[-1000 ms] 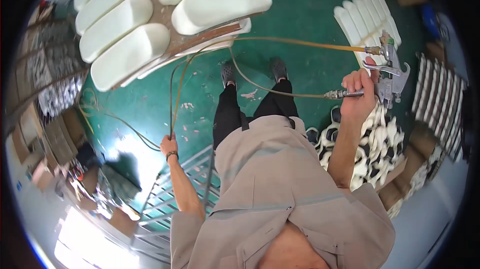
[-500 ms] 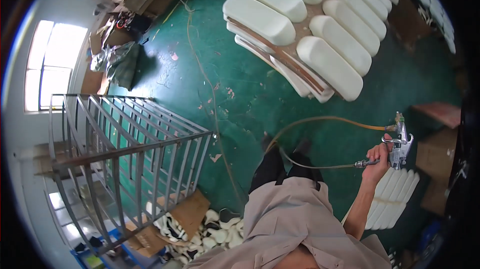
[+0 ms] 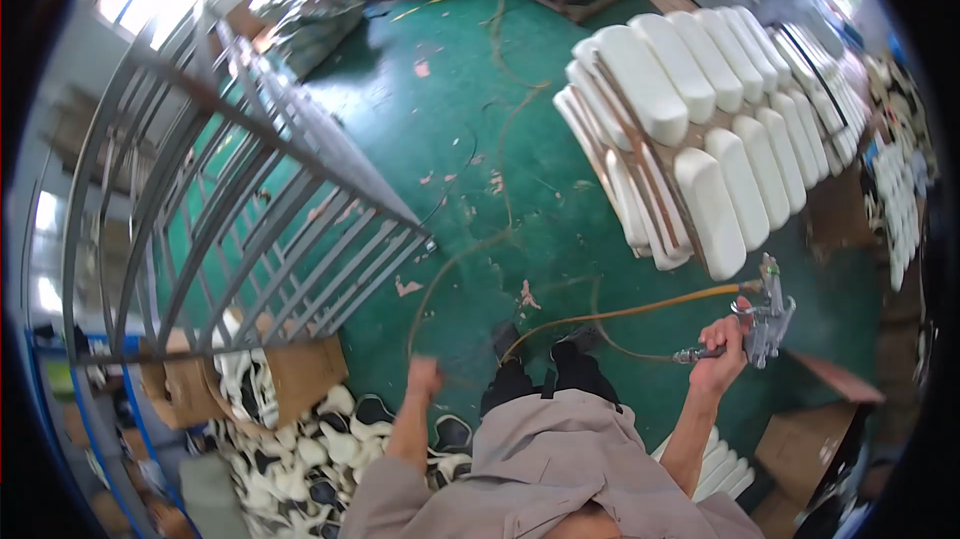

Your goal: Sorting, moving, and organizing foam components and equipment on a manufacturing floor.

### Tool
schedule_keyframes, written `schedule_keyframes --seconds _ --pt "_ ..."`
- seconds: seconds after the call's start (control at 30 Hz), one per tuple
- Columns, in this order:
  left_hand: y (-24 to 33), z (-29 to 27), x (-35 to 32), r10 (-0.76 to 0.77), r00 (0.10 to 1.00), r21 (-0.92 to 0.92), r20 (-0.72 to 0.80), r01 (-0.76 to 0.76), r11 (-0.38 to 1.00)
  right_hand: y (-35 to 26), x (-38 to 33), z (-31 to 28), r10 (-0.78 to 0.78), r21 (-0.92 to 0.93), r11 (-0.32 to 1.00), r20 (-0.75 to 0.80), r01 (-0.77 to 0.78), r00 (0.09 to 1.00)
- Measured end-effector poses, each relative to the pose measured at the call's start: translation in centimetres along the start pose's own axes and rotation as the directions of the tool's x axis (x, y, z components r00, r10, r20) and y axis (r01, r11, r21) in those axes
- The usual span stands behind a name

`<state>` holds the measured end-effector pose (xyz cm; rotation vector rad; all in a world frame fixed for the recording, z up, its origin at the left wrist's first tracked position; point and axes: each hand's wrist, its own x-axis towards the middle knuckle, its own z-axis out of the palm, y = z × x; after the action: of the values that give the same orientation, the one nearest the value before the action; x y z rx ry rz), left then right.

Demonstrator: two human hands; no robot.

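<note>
My right hand (image 3: 718, 357) is wrapped round the handle of a metal spray gun (image 3: 770, 319), held out at my right. An amber hose (image 3: 625, 310) joins the gun near its top, and a thinner clear hose (image 3: 625, 347) meets a fitting at the handle end. My left hand (image 3: 425, 377) is low at my left, smeared by motion, so its fingers cannot be read. A thin hose on the green floor passes close to it. Ahead on the right, cream-white long foam pads (image 3: 710, 214) lie in rows on stacked brown boards (image 3: 660, 204).
At the left stands a grey metal rack (image 3: 290, 179) with slanted bars. Below it, cream and black moulded pieces (image 3: 300, 469) lie heaped beside an opened carton (image 3: 310, 379). More cartons (image 3: 810, 449) and white pads (image 3: 715, 469) are at my lower right. A hose (image 3: 508, 159) trails across the floor.
My view has turned left, and the pad stack now appears farther right. My left hand has come into view. The spray gun stays in my right hand.
</note>
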<state>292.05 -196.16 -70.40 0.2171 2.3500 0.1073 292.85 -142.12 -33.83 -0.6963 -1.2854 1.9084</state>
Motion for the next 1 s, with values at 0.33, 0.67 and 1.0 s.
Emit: schedule_keyframes --seconds 0.33,0.67,1.0 --pt "18.4 -31.1 4.6 0.284 0.505 -0.248 -0.815 -0.748 0.616 -1.8 -8.0 2.7 -0.149 0.138 0.981 0.089 0.136 0.985" --pt "9.7 -10.9 6.8 0.372 0.922 -0.651 -0.107 -0.348 0.675 -4.5 -7.8 1.3 -0.404 0.039 0.913 -0.039 0.405 0.914" --pt "-9.1 -2.9 2.9 -0.689 0.723 -0.863 -0.042 0.322 0.390 3.8 2.0 7.8 -0.169 0.072 0.984 0.077 0.164 0.983"
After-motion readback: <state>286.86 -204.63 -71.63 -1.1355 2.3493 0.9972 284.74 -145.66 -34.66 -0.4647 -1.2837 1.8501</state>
